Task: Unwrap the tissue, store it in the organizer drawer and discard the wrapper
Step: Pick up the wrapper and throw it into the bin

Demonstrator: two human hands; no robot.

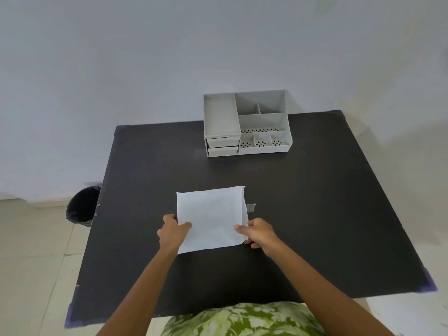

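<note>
No brand, label or writing can be read on anything here. One white square paper tissue [211,218], unfolded flat, sits at the centre of the frame over the black matte tabletop [315,214]. The left hand [173,232] pinches the tissue's lower left edge, thumb on top; the right hand [259,232] pinches its lower right edge the same way. A small clear plastic wrapper [251,207] peeks out just beside the tissue's right edge, on the table. One grey plastic desk organizer [247,123] stands in the upper centre of the frame, well apart from the hands, with two shut drawers [223,146] stacked at its lower left. One black round bin [83,206] stands on the floor at the left.
</note>
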